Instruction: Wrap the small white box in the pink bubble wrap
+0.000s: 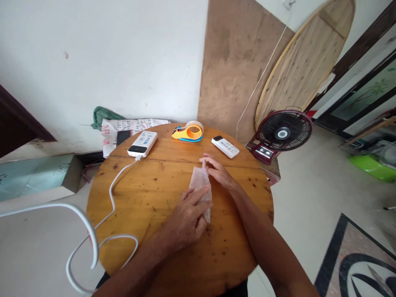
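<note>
A flat, translucent whitish sheet of wrap, perhaps bubble wrap, lies on the round wooden table in front of me. My left hand rests across its lower part, fingers stretched out and pressing down from above. At the far end, my right hand has its thumb and fingertips around a narrow upright edge of the same wrap. The fingers partly cover that edge. Whether anything is inside the wrap I cannot tell.
Toward the back stand an orange tape dispenser, a white power bank on the right and another white power bank on the left. A white cable runs off the table's left side. A fan stands beyond the right edge.
</note>
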